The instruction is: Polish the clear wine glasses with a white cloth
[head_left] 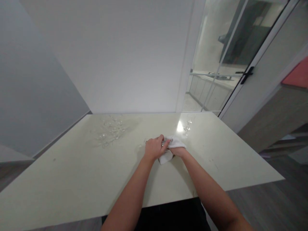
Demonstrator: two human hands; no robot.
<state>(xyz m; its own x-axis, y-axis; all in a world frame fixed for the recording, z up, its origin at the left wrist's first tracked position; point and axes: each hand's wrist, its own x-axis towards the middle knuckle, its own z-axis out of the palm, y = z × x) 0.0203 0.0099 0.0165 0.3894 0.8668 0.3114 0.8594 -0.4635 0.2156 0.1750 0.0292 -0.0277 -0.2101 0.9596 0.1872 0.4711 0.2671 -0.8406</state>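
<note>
Left hand curled round a clear item, probably glass; shape hard to make out, mostly covered by fingers and cloth. A faint clear edge pokes out left of the same hand; can't tell if it's the same piece. Right hand grips a white cloth, its fingers mostly hidden in the folds. Cloth sits between the hands, against the clear item, one part hanging toward the person just below the left fingers.

Beyond the left hand and off to its left: clear glassware, overlapping, see-through, count unclear. Beyond the right hand, slightly right: smaller clear piece, outline washed out beside a bright glare spot.

Worktop is open left of the left hand, and right of the right hand out to the slanting side edge. Far edge meets the white wall, past the glassware. Near edge runs under both forearms, partly hidden by them, black clothing just below.
</note>
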